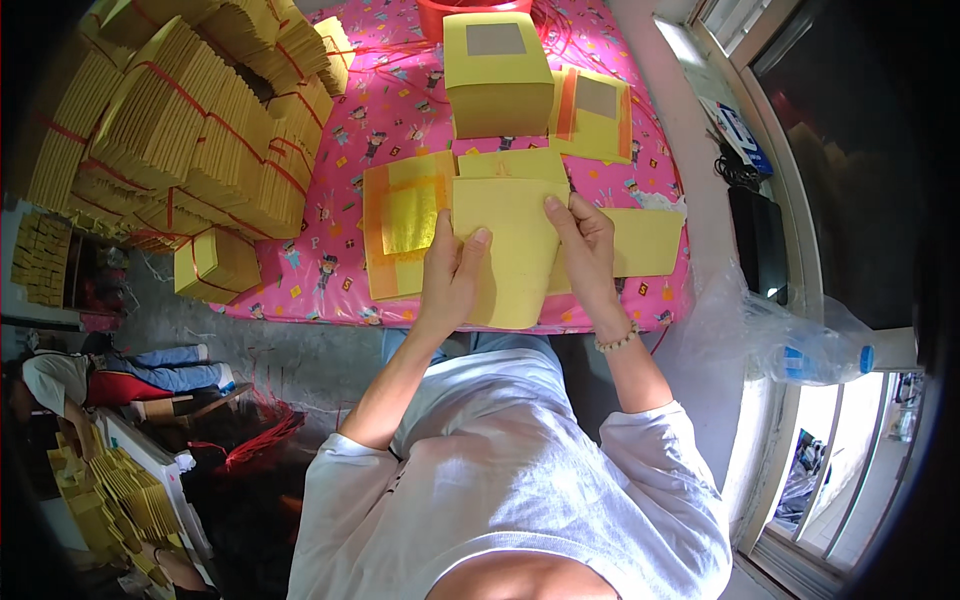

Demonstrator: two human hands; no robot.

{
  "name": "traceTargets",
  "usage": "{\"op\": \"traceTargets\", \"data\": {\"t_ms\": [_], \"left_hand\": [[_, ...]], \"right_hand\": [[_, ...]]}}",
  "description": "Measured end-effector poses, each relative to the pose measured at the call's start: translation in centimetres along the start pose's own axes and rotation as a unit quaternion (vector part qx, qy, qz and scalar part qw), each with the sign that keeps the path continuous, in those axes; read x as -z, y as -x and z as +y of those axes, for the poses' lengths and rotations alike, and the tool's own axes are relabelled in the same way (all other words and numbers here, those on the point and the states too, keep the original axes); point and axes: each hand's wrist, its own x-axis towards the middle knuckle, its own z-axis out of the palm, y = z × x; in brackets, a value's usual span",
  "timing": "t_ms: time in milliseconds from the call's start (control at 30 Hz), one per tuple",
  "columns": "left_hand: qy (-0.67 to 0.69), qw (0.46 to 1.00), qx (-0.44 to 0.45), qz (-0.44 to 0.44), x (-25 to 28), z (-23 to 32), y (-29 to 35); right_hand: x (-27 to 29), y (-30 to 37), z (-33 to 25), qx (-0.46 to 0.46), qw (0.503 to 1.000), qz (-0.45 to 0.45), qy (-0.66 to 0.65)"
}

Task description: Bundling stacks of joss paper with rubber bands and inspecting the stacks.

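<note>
Both hands hold a yellow paper sheet (pixel 505 225) near the front edge of the table, its lower end curving down. My left hand (pixel 452 275) pinches the sheet's left side with the thumb on top. My right hand (pixel 588 245) grips its upper right side, fingers partly behind it. Another yellow piece shows just beyond the held sheet. To the left lies yellow paper with an orange band and a gold foil square (pixel 412 218). Plain yellow paper (pixel 648 243) lies to the right. Farther back stands a tall yellow paper stack (pixel 500 105) topped by a grey square.
Bundles of yellow paper (pixel 180 110) tied with red string pile up at the left. A red basin (pixel 455 22) and red strings sit at the back. Right, a clear plastic bag (pixel 740 325) hangs by the window. Another person (pixel 60 385) works at lower left.
</note>
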Motion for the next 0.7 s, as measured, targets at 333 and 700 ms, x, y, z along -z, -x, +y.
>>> {"op": "traceTargets", "data": {"t_ms": [333,700], "left_hand": [[0.076,0.995,0.06,-0.039,0.4,0.4,0.3],[0.084,0.992,0.087,-0.034,0.8,0.2,-0.7]], "right_hand": [[1.3,0.3,0.2,-0.052,0.998,-0.001,-0.024],[1.7,1.2,-0.1,-0.175,0.971,-0.162,-0.026]]}}
